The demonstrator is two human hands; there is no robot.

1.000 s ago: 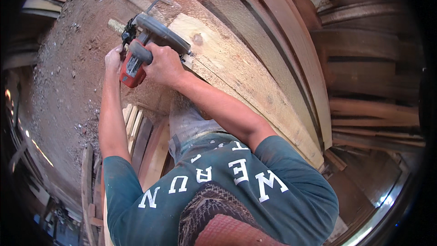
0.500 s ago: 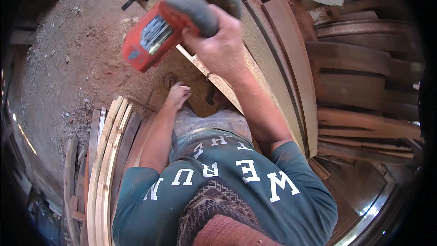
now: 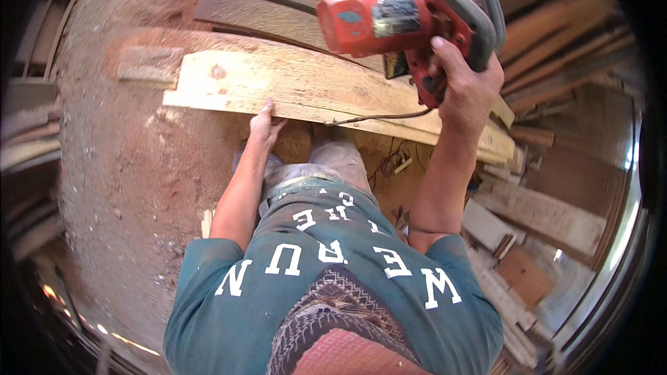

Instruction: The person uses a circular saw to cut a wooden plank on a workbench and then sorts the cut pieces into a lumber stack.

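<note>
Head view: your right hand (image 3: 470, 85) grips the red saw (image 3: 411, 19) at one o'clock; your left hand (image 3: 262, 128), fingers loosely spread, is nearer the pale board (image 3: 285, 76), lying just toward twelve, long axis roughly nine-to-three

Handheld circular saw with red body and dark grey handle (image 3: 368, 19), held raised at upper right, red motor end pointed left, blade guard cropped by top edge, long pale-yellow wooden board (image 3: 278, 73), laid flat crosswise, knotted near left end, lengthwise line seen along near edge.
</note>
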